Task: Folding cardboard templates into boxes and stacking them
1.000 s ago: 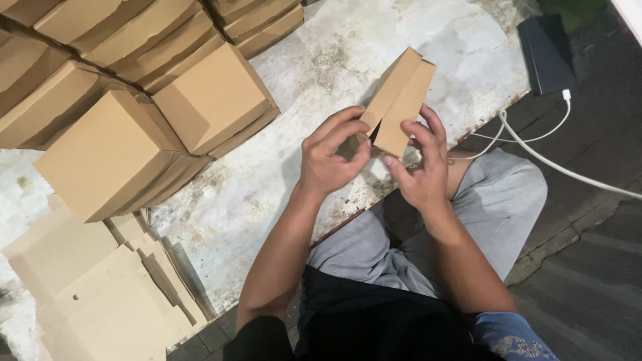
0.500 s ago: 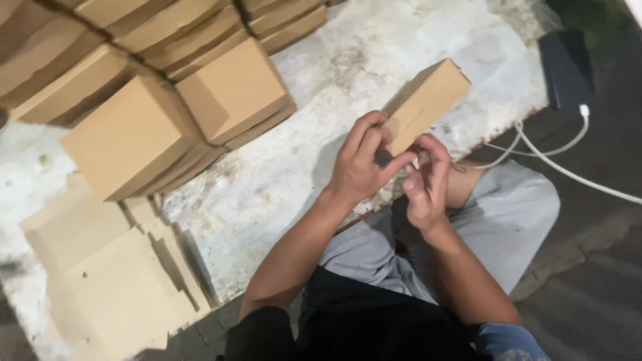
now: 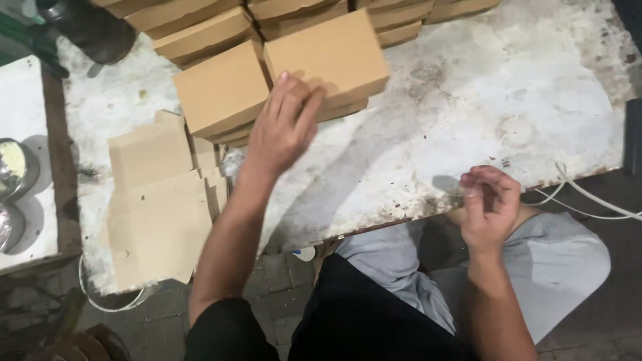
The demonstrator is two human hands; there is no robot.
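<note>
The left hand [image 3: 281, 127] reached out over the worktop [image 3: 508, 87], its fingers [image 3: 294, 100] resting on the near edge of a folded box [image 3: 328, 57] atop a stack; whether the grip was closed on anything could not be told, though the fingers lay loosely together. That box sat just beside a second box [image 3: 221, 87], both on piles of flat-lidded brown boxes along the far side. The right hand [image 3: 491, 204] hovered at the near edge of the worktop, above a grey-clad knee [image 3: 562, 261], its fingers curled in and grip empty. Flat cardboard blanks [image 3: 157, 207] lay stacked on the left end of the worktop. White cables [image 3: 588, 200] trailed off the right edge
</note>
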